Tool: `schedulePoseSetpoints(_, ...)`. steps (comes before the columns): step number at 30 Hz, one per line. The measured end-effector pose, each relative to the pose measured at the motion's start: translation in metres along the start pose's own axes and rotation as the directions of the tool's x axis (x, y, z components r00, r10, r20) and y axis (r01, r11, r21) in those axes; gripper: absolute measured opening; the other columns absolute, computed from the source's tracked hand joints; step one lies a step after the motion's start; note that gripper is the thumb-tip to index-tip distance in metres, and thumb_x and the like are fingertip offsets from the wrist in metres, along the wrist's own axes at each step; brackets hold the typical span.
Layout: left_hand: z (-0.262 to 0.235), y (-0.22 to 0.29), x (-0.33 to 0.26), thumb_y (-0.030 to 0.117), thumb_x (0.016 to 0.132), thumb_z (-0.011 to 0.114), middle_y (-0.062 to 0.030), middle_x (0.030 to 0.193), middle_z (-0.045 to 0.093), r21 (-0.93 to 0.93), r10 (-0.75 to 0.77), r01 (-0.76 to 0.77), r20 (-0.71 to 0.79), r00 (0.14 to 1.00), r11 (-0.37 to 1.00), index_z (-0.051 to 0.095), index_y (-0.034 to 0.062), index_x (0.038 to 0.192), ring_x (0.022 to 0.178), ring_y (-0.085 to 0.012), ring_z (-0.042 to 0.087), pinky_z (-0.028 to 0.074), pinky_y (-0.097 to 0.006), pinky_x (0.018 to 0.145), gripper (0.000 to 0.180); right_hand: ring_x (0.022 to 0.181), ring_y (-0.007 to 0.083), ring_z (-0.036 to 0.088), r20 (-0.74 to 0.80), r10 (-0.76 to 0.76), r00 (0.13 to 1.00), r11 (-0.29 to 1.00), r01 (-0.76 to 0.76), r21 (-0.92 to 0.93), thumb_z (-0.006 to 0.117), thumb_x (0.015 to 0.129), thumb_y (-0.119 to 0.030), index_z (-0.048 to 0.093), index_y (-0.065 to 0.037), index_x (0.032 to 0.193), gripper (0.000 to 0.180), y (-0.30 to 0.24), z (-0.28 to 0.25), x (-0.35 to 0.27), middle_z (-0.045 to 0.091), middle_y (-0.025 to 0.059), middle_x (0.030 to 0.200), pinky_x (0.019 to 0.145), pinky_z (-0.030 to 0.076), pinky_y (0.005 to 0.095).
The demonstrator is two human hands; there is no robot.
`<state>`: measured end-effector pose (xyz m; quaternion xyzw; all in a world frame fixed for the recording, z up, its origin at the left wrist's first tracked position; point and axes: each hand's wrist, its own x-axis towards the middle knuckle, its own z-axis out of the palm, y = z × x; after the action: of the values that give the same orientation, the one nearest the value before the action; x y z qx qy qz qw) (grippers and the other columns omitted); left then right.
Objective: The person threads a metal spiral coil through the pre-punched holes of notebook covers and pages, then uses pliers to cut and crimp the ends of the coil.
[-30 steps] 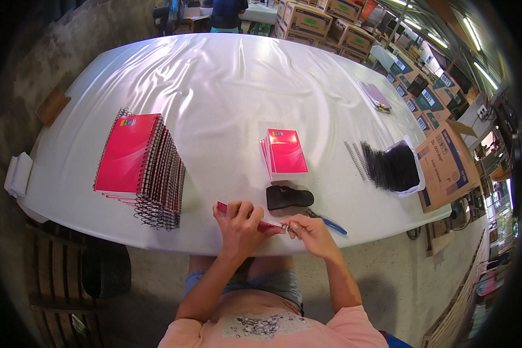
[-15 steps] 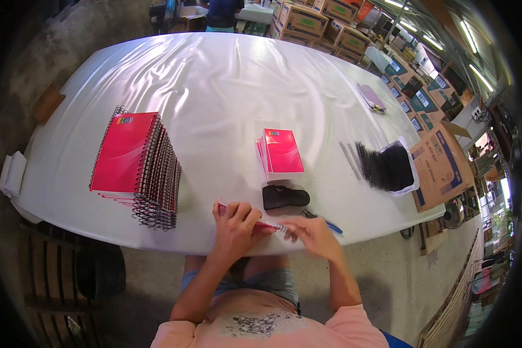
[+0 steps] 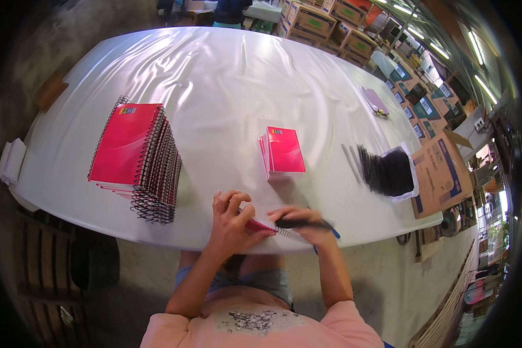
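At the table's (image 3: 226, 75) near edge, the left hand (image 3: 229, 223) pinned the pink notebook (image 3: 260, 225) while the right hand (image 3: 307, 223) gripped black pliers (image 3: 298, 222) on its spiral (image 3: 290, 233) — one slip there could bend the wire.

Concrete floor (image 3: 388, 290), stacked cardboard boxes (image 3: 330, 14), ceiling strip lights (image 3: 475, 43)

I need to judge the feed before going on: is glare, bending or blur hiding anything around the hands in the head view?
Head view: the white table cover shines with broad glare streaks at its far end; fisheye bends the table edges and darkens the corners; the left hand and right hand are fairly sharp, though the dark tool and the pink notebook under them look slightly smeared.
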<state>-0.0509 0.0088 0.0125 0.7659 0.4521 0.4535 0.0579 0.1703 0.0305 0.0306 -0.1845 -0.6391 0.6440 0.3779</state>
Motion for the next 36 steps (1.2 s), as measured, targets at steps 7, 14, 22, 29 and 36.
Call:
schedulePoseSetpoints(7,0.004,0.002,0.003,0.045,0.055,0.081,-0.0061,0.105,0.051,-0.006,-0.001,0.001,0.02,1.0,1.0,0.055,0.0086,0.075,0.111,-0.0283,0.044,0.03,-0.059,0.095,0.049,0.11,0.0261,0.057,-0.031,-0.087,0.996,0.996,0.086,-0.013,0.061,0.079,-0.001,0.066,0.0,0.109,0.03,-0.003,-0.001,-0.008,0.058,0.0171,0.121,0.093,0.044,0.0329)
schedulePoseSetpoints(14,0.003,-0.002,0.0,0.046,0.056,0.08,-0.0064,0.104,0.051,-0.043,-0.011,0.011,0.003,1.0,0.999,0.056,0.0083,0.075,0.109,-0.0283,0.045,0.031,-0.055,0.095,0.048,0.104,0.0288,0.061,-0.096,0.003,0.995,0.966,-0.028,-0.258,0.062,0.076,-0.012,0.066,0.004,0.105,0.033,-0.012,0.016,-0.008,0.06,0.023,0.116,0.09,0.047,0.0343)
schedulePoseSetpoints(22,0.002,0.002,0.007,0.026,0.042,0.082,-0.0066,0.106,0.054,-0.085,0.01,-0.011,-0.012,1.0,0.996,0.052,0.0087,0.07,0.109,-0.0309,0.046,0.04,-0.045,0.088,0.044,0.101,0.0306,0.064,-0.09,-0.382,0.92,0.923,0.374,-0.094,0.064,0.066,0.001,0.07,0.001,0.095,0.03,-0.008,0.003,-0.012,0.067,0.0183,0.105,0.092,0.047,0.0362)
schedulePoseSetpoints(29,0.002,-0.003,0.004,0.04,0.051,0.082,-0.0064,0.105,0.052,-0.084,0.015,-0.014,0.007,1.0,0.996,0.056,0.0084,0.071,0.11,-0.0275,0.046,0.035,-0.046,0.092,0.046,0.093,0.0252,0.066,-0.028,-0.185,0.982,0.904,0.159,-0.397,0.066,0.07,-0.003,0.071,-0.002,0.092,0.022,-0.025,0.011,0.002,0.069,0.0151,0.098,0.087,0.05,0.0345)
schedulePoseSetpoints(36,-0.001,-0.006,0.002,0.042,0.05,0.082,-0.0065,0.108,0.052,-0.069,0.051,-0.048,0.034,0.998,0.996,0.057,0.0078,0.071,0.109,-0.0288,0.046,0.036,-0.045,0.091,0.047,0.092,0.0251,0.066,-0.021,-0.049,0.999,0.87,0.032,-0.493,0.062,0.073,-0.001,0.069,0.002,0.096,0.023,-0.012,0.01,0.01,0.068,0.0163,0.099,0.082,0.05,0.0299)
